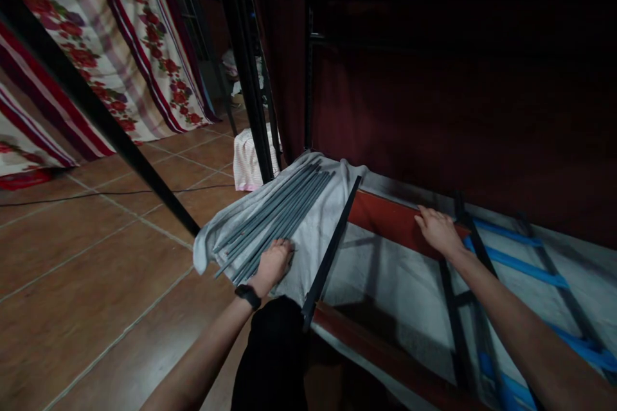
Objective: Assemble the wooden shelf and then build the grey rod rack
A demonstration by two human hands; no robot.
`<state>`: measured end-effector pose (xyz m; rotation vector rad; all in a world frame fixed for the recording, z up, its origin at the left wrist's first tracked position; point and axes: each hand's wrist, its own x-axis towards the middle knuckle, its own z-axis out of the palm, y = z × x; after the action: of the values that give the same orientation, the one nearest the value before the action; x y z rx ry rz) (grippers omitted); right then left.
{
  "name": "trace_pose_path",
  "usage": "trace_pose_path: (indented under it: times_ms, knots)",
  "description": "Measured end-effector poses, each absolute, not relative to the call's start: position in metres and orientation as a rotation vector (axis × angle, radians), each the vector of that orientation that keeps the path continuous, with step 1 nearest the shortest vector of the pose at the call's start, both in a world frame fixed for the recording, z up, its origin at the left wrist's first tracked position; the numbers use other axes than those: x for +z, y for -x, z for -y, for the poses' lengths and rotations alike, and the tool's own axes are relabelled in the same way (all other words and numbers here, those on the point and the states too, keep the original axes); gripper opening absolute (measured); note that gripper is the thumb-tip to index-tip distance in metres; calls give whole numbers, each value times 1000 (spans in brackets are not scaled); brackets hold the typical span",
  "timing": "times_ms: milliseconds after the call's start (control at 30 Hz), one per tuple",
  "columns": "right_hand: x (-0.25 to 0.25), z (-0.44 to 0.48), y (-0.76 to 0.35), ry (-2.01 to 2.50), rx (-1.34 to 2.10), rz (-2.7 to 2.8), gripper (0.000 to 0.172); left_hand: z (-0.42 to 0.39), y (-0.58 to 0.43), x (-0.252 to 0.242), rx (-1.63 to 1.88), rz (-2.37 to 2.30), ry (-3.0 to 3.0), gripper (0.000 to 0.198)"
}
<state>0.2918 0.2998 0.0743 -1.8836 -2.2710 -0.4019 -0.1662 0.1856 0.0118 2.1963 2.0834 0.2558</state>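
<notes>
Several thin grey rods (289,205) lie side by side, slanting across a pale cloth. My left hand (274,263), with a black band on its wrist, rests at the near right side of the rods. Its fingers are curled together, and what lies under them is hidden. Farther right, my right hand (438,231) is closed over the upper edge of a red-brown board (380,215). That board forms the far side of a frame with a dark metal bar (332,250) at its left. A second red-brown board (376,340) forms the near side.
Blue straps (520,263) cross dark bars at the right. Black posts (250,77) and a slanting black bar (106,115) stand at the left. Behind hang a dark red cloth (434,122) and a flowered curtain (96,45). A cable (120,192) crosses the tiled floor (96,257).
</notes>
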Motion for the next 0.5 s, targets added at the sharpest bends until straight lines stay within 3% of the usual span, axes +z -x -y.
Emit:
trace_pose_path:
  times_ms: [133,300,500]
  knots:
    - [79,-296,-287,1851,-416,2298,49,-213,173,21,658,-2024,-1928,14]
    - [80,-296,-285,1810,-425,2289,43,-293,139,52,1245,-1513,-1427,6]
    - [70,-300,-295,1797,-401,2265,43,-361,66,62,1395,-1121,-1005,11]
